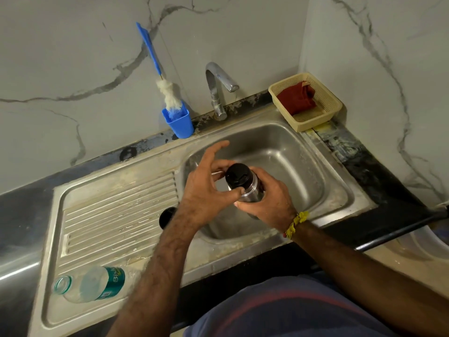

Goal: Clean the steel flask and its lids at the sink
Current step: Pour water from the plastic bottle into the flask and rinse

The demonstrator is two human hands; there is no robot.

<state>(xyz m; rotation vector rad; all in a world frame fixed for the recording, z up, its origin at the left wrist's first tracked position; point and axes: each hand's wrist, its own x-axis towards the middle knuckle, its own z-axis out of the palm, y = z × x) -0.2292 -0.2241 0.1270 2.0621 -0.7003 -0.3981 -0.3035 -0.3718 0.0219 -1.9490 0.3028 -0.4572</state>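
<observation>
Over the steel sink basin (313,166) I hold the steel flask (251,193). My right hand (267,203) grips its shiny body from the right. The flask's black inner lid (237,176) sits on its mouth, and my left hand (206,190) pinches that lid with thumb and fingers, the index finger raised. A second black lid (166,216) lies on the ribbed drainboard (116,210), partly hidden behind my left forearm.
A chrome tap (217,91) stands behind the basin, with no water running. A blue holder (178,122) with a bottle brush (167,91) is at the back left. A beige basket (307,100) holds a red cloth. A plastic water bottle (94,283) lies on the drainboard's near side.
</observation>
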